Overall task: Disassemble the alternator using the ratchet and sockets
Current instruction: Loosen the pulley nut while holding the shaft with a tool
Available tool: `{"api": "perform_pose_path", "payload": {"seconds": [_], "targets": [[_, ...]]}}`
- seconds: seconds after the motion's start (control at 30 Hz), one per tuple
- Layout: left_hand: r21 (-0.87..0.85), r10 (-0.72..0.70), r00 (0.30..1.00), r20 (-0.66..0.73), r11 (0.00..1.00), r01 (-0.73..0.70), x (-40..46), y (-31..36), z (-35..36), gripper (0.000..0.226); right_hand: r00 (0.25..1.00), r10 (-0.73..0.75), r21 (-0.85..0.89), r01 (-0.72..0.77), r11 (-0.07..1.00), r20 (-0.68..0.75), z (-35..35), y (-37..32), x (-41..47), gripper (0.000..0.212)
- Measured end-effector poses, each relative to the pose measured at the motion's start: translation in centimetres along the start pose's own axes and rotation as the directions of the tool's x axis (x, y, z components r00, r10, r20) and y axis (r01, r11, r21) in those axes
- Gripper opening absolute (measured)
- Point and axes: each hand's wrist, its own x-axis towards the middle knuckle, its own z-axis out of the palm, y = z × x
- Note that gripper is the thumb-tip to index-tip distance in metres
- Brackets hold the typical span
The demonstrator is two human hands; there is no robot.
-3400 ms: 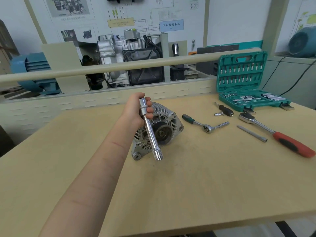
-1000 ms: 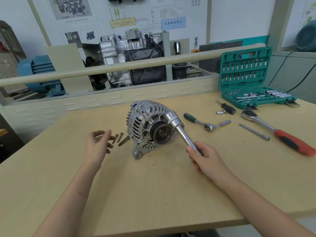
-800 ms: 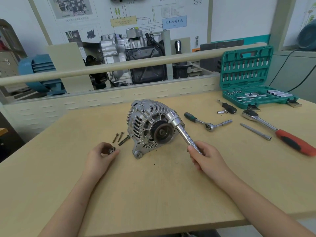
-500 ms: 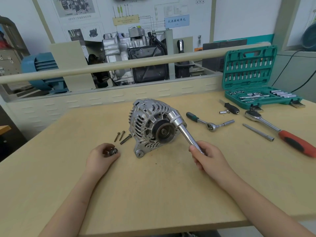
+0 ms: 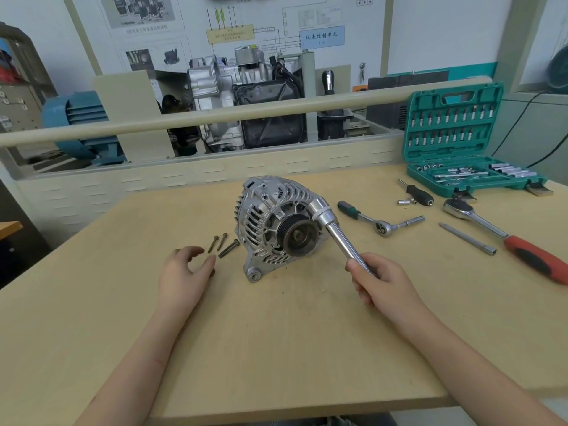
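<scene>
1. Right now your right hand [image 5: 382,282] has its fingers curled round the lower end of the chrome ratchet handle [image 5: 344,241], gripping it firmly at about 4 o'clock from the alternator.
2. Follow that handle up toward 11 o'clock and you reach its socket head [image 5: 321,210], seated against the alternator's upper right edge.
3. Your alternator [image 5: 273,229] stands on the wooden table [image 5: 276,348] near its middle, pulley face [image 5: 299,236] turned toward you, mounting lug [image 5: 253,275] touching the tabletop.
4. Your left hand [image 5: 183,272] sits at 8 o'clock from the alternator, fingers loosely spread and lifted; I cannot tell whether anything lies beneath it.
5. Just past your left fingertips, three long bolts [image 5: 222,244] lie together on the table, close beside the housing.
6. Out at 3 o'clock you have a small green-handled ratchet [image 5: 373,219], a thin extension bar [image 5: 467,238] and a large red-handled ratchet [image 5: 504,238].
7. At 2 o'clock the green socket case [image 5: 461,142] stands open.
</scene>
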Motion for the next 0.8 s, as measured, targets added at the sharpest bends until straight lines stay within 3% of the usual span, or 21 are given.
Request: {"api": "perform_pose_path", "payload": {"seconds": [0.1, 0.27, 0.43, 0.67, 0.8], "targets": [[-0.088, 0.114, 0.991, -0.074, 0.989, -0.121, -0.7, 2.1, -0.1, 0.022, 0.999, 0.015, 0.009, -0.014, 1.0, -0.033, -0.3, 0.2, 0.0, 0.021], [-0.156, 0.327, 0.943, -0.051, 0.931, -0.331, -2.5, 6.1, 0.6, 0.014, 0.993, 0.056, 0.009, -0.055, 0.998, -0.108, -1.2, 0.4, 0.5, 0.026], [-0.2, 0.381, 0.924, -0.038, 0.903, -0.38, -3.3, 8.3, 1.4, 0.009, 0.973, 0.109, -0.064, -0.124, 0.99, -0.202, -4.1, 1.1, 1.1, 0.025], [-0.142, 0.461, 0.888, 0.003, 0.879, -0.456, -4.5, 10.0, 2.1, 0.015, 0.882, 0.163, -0.194, -0.271, 0.943, -0.442, -9.0, 2.4, 2.7, 0.02], [-0.129, 0.526, 0.85, 0.022, 0.845, -0.52, -5.2, 11.4, 2.7, 0.015, 0.868, 0.09, -0.459, -0.343, 0.819, -0.488, -11.0, 2.9, 3.8, 0.02]]}}
